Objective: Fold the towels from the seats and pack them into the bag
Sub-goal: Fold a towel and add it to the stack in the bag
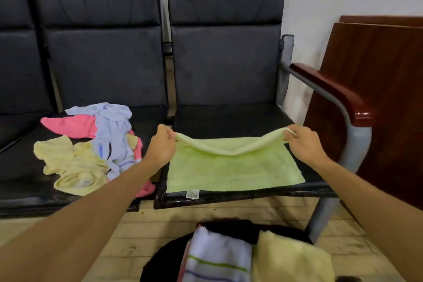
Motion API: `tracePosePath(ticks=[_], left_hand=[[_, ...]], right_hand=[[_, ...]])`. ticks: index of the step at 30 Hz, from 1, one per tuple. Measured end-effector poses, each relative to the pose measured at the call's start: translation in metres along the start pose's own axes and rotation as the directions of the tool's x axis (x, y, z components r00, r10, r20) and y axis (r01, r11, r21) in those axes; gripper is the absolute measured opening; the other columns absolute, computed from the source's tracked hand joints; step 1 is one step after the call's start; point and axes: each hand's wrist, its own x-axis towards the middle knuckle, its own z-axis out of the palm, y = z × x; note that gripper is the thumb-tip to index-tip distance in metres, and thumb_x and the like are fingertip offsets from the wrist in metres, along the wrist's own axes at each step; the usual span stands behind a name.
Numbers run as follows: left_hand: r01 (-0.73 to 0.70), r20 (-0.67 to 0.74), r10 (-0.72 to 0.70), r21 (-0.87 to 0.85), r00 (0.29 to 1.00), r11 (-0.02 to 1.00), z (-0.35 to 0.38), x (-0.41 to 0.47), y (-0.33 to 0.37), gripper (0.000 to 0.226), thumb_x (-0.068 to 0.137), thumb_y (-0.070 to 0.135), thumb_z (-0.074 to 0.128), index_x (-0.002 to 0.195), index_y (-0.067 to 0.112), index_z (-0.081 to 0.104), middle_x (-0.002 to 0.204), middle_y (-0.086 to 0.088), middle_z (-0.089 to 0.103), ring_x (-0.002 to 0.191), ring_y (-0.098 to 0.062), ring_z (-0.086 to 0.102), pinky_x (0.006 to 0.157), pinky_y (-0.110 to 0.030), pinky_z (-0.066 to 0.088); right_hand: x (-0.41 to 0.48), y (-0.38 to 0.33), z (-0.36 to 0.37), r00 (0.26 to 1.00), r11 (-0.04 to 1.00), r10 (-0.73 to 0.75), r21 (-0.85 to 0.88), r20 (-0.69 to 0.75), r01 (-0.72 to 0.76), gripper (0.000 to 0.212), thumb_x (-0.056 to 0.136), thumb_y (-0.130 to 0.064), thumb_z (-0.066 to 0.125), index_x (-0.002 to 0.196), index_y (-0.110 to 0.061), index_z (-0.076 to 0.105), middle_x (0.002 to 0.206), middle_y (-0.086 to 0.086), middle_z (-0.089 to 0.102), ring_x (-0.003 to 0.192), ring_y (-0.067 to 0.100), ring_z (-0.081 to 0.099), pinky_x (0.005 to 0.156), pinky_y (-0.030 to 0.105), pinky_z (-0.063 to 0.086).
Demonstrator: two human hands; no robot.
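A light green towel (231, 167) lies spread on the right black seat (231, 114), its far edge lifted off the cushion. My left hand (161, 146) pinches the far left corner and my right hand (302, 142) pinches the far right corner. A small tag hangs at the towel's near edge. On the middle seat lies a loose heap of towels: pale yellow (73, 167), lavender (114, 135) and pink (71, 125). On the floor in front stands a black bag (231, 226) holding a folded striped white towel (217, 256) and a folded yellow towel (288, 258).
The row of black padded seats stands against a white wall. A red-brown armrest (332, 89) on a grey metal frame borders the right seat. Behind it leans a dark wooden panel (377, 75). The floor is pale wooden planks (128, 236).
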Motion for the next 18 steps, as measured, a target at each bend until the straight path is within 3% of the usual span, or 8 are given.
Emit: tracePosePath(ticks=[2, 5, 9, 14, 16, 18], left_hand=[[-0.020, 0.006, 0.020, -0.016, 1.000, 1.000, 0.004, -0.007, -0.011, 0.007, 0.098, 0.009, 0.037, 0.094, 0.012, 0.042, 0.083, -0.003, 0.053, 0.080, -0.023, 0.054, 0.072, -0.038, 0.045], [-0.054, -0.001, 0.054, -0.036, 0.999, 0.998, 0.005, -0.019, -0.023, 0.016, 0.098, 0.009, 0.040, 0.084, 0.016, 0.042, 0.078, 0.000, 0.052, 0.076, -0.022, 0.050, 0.067, -0.034, 0.040], [-0.105, 0.037, 0.109, -0.097, 0.993, 0.990, -0.001, -0.040, -0.042, 0.019, 0.100, 0.013, 0.041, 0.082, 0.021, 0.042, 0.110, 0.004, 0.063, 0.088, -0.022, 0.057, 0.075, -0.034, 0.043], [-0.239, 0.161, 0.233, 0.018, 0.959, 0.971, -0.010, -0.054, -0.047, 0.021, 0.099, 0.015, 0.044, 0.079, 0.023, 0.047, 0.117, 0.010, 0.062, 0.103, -0.012, 0.056, 0.079, -0.022, 0.041], [-0.264, 0.248, 0.236, 0.086, 0.940, 0.961, -0.010, -0.057, -0.048, 0.018, 0.098, 0.013, 0.046, 0.082, 0.020, 0.049, 0.115, 0.010, 0.061, 0.103, -0.013, 0.056, 0.075, -0.016, 0.040], [-0.259, 0.313, 0.204, 0.145, 0.928, 0.955, -0.009, -0.059, -0.051, 0.012, 0.098, 0.012, 0.046, 0.088, 0.014, 0.053, 0.115, 0.009, 0.060, 0.103, -0.015, 0.055, 0.074, -0.018, 0.039]], right_hand=[[-0.006, 0.008, 0.003, 1.000, 1.000, 0.009, 0.017, 0.004, -0.009, 0.027, 0.101, -0.015, 0.045, 0.115, -0.007, 0.067, 0.107, 0.013, 0.069, 0.093, 0.027, 0.060, 0.072, 0.025, 0.033], [-0.012, 0.018, 0.003, 1.000, 0.999, 0.020, 0.047, -0.022, -0.019, 0.026, 0.101, -0.018, 0.048, 0.112, -0.009, 0.070, 0.107, 0.010, 0.070, 0.092, 0.022, 0.058, 0.076, 0.026, 0.033], [-0.030, 0.031, 0.005, 0.999, 0.996, 0.011, 0.094, -0.045, -0.007, 0.024, 0.100, -0.018, 0.050, 0.109, -0.009, 0.071, 0.098, 0.008, 0.069, 0.081, 0.015, 0.054, 0.073, 0.026, 0.033], [-0.046, 0.046, 0.008, 0.999, 0.998, -0.039, 0.046, -0.004, 0.040, 0.020, 0.097, -0.020, 0.054, 0.104, -0.013, 0.071, 0.086, 0.006, 0.069, 0.073, 0.014, 0.057, 0.065, 0.027, 0.034], [-0.048, 0.049, 0.007, 0.998, 0.998, -0.067, 0.013, 0.017, 0.066, 0.019, 0.097, -0.021, 0.056, 0.102, -0.014, 0.072, 0.086, 0.005, 0.070, 0.079, 0.020, 0.061, 0.069, 0.027, 0.034], [-0.050, 0.051, 0.006, 0.996, 0.997, -0.081, 0.016, 0.028, 0.080, 0.017, 0.097, -0.023, 0.056, 0.098, -0.017, 0.072, 0.086, 0.004, 0.070, 0.081, 0.022, 0.062, 0.070, 0.029, 0.038]])
